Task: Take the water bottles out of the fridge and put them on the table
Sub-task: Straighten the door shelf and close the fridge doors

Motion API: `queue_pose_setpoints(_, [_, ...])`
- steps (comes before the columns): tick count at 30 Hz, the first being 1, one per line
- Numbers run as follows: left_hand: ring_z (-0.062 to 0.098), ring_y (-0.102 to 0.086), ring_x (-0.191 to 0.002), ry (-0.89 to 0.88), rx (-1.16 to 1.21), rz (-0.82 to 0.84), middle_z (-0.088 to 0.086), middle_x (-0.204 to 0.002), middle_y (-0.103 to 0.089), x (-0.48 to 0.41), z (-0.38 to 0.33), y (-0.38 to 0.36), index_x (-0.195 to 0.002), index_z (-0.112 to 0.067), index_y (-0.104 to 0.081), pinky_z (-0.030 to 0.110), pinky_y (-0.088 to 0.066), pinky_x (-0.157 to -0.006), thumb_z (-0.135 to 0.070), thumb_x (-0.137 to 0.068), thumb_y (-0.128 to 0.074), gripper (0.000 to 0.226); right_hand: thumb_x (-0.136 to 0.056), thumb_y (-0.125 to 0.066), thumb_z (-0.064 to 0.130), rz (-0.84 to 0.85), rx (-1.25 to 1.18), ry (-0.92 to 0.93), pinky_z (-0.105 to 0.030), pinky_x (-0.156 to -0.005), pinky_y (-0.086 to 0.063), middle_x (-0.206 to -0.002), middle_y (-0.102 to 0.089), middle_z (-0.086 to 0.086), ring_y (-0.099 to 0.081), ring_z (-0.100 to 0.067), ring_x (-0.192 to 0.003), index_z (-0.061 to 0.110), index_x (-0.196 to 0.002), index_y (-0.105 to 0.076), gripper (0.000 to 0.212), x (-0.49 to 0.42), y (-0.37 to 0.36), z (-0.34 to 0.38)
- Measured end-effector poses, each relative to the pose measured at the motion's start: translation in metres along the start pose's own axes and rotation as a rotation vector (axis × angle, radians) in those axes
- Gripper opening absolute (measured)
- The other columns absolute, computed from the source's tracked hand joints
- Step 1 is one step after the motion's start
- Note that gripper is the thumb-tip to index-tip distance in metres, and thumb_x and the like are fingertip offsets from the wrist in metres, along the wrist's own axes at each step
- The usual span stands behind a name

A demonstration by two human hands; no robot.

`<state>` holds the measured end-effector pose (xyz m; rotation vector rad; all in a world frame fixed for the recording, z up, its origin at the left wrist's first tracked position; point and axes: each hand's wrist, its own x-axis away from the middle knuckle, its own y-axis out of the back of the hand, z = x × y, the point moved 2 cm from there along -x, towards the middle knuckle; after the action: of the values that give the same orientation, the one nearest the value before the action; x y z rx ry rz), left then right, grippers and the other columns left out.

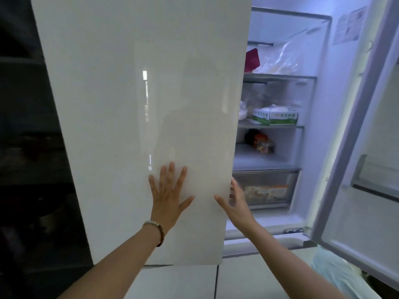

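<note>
A white two-door fridge fills the head view. Its left door point(133, 117) stands a little ajar. My left hand point(167, 193) lies flat on that door's front, fingers spread. My right hand point(234, 203) holds the door's right edge, thumb on the front and fingers curled behind it. The right door point(367, 147) is swung wide open, so the lit shelves point(278, 77) show. No water bottle is visible; the left door hides the left half of the inside.
The shelves carry a red container point(252, 60), plastic bags, green-and-white cartons point(275, 116) and a colourful packet point(262, 143). A clear drawer point(265, 189) sits below. Lower white drawer fronts point(194, 281) lie under the doors. Dark shelving stands at the left.
</note>
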<state>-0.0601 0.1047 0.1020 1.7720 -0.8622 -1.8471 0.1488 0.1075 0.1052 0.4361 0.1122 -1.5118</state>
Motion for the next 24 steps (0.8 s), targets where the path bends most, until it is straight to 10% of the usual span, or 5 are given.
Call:
queue_pose_setpoints(8, [0.032,0.017,-0.144,0.027,-0.062,-0.149,0.008,-0.156,0.022,-0.02,0.003,-0.037,-0.149,-0.024,0.006,0.06,0.013,-0.109,-0.074,-0.082,-0.018,0.087,-0.072,-0.079,0.017,-0.119,-0.001,0.067,-0.02,-0.068,-0.048,-0.094,-0.056,0.0,-0.053,-0.013,-0.082,0.042,-0.1,-0.046,0.05,-0.043,0.0,-0.017])
queue_pose_setpoints(24, [0.029,0.019,-0.143,0.049,0.0,-0.13,0.006,-0.155,0.025,-0.027,-0.006,-0.044,-0.149,-0.024,0.007,0.052,0.017,-0.113,-0.065,-0.086,-0.028,0.084,-0.074,-0.077,0.016,-0.039,-0.041,-0.005,-0.007,-0.063,-0.045,-0.092,-0.055,0.006,-0.052,-0.007,-0.079,0.017,-0.107,-0.05,0.043,-0.066,0.002,-0.028])
